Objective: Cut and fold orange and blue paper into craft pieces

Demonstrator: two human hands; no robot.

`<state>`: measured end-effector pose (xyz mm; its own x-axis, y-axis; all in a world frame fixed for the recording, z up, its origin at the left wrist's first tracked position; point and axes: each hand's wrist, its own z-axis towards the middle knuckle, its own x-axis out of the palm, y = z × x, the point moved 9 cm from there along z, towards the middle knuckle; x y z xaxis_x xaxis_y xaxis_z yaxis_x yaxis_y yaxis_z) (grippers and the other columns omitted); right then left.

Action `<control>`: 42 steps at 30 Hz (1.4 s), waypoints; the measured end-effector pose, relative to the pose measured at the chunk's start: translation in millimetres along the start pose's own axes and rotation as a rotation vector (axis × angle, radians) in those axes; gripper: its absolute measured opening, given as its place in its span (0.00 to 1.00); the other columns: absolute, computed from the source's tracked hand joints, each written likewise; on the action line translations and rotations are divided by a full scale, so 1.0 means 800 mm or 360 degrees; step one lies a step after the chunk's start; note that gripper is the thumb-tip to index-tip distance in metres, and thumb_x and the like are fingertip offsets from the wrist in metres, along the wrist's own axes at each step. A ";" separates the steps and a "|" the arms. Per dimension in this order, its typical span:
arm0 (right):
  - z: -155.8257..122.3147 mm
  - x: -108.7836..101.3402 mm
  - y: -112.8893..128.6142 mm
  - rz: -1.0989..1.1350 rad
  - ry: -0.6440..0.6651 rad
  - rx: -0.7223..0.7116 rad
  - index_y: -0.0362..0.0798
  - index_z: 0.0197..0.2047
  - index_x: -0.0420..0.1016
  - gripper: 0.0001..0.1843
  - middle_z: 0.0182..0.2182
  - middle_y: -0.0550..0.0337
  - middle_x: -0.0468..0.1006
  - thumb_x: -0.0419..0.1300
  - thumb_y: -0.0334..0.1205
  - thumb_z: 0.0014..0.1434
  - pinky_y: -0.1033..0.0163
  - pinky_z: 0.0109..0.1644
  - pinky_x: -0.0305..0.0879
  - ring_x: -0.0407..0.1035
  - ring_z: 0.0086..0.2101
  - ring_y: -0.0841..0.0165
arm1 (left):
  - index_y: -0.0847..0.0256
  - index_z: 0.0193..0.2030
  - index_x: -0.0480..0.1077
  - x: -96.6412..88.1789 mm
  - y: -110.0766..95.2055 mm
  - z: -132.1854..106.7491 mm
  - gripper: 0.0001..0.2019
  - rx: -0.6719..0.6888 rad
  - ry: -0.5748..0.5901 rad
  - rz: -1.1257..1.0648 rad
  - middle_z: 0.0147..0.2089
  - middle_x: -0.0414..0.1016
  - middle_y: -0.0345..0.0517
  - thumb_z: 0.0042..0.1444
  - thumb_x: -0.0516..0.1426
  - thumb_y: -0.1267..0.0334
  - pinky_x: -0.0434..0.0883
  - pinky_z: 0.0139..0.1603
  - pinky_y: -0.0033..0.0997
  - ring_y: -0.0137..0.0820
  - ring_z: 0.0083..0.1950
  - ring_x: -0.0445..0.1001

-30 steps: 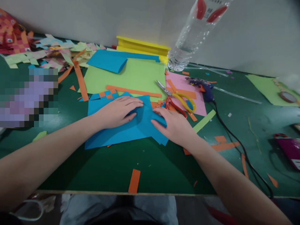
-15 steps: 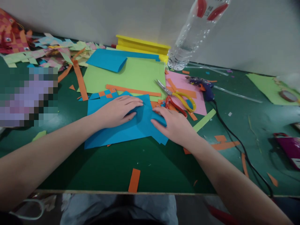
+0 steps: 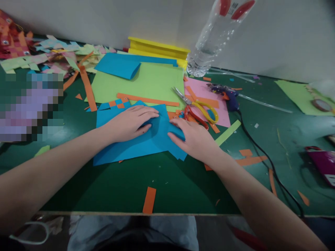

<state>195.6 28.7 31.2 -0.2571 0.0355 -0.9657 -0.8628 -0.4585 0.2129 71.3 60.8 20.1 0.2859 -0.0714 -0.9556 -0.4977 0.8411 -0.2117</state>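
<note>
Blue paper point(image 3: 131, 151) lies flat on the green table point(image 3: 104, 191). My left hand point(image 3: 132, 122) rests on it, fingers stretched out together and the thumb apart. On the right part of the blue sheets lies my right hand point(image 3: 192, 137), its thumb and fingers spread with a gap between them. Just beyond it are scissors point(image 3: 197, 106) with yellow and red handles. A woven orange and blue paper piece point(image 3: 119, 103) pokes out behind my left hand. Past that, an orange strip point(image 3: 148, 99) lies on light green paper point(image 3: 157, 80).
A hot glue gun point(image 3: 230, 97) with a black cord point(image 3: 258, 150) lies at the right on pink paper point(image 3: 225, 115). Behind stand a water bottle point(image 3: 209, 45) and folded yellow card point(image 3: 157, 48). Paper scraps point(image 3: 62, 57) are heaped at back left; an orange strip point(image 3: 149, 199) lies near the front edge.
The whole view has shifted very slightly. Both hands stay where they were on the blue paper, and no object has visibly moved.
</note>
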 end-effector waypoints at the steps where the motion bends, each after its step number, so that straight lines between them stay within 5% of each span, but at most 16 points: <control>1: 0.000 0.000 0.000 -0.0005 -0.0003 0.0000 0.44 0.53 0.69 0.20 0.46 0.49 0.79 0.52 0.47 0.63 0.55 0.41 0.68 0.75 0.41 0.56 | 0.63 0.60 0.62 0.000 0.000 0.000 0.18 -0.0002 0.0002 -0.0007 0.63 0.65 0.54 0.66 0.47 0.61 0.60 0.65 0.45 0.39 0.65 0.63; 42: -0.001 0.002 0.003 -0.0059 0.0038 -0.0012 0.42 0.55 0.67 0.22 0.49 0.49 0.77 0.53 0.46 0.63 0.52 0.44 0.69 0.75 0.43 0.54 | 0.65 0.60 0.63 -0.001 0.000 0.001 0.19 -0.0005 -0.0012 -0.0037 0.62 0.66 0.55 0.65 0.48 0.61 0.60 0.64 0.45 0.41 0.64 0.63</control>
<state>193.0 27.1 29.9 -0.2147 0.0314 -0.9762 -0.8683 -0.4638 0.1760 71.7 61.3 21.3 0.3037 -0.0868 -0.9488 -0.4936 0.8374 -0.2346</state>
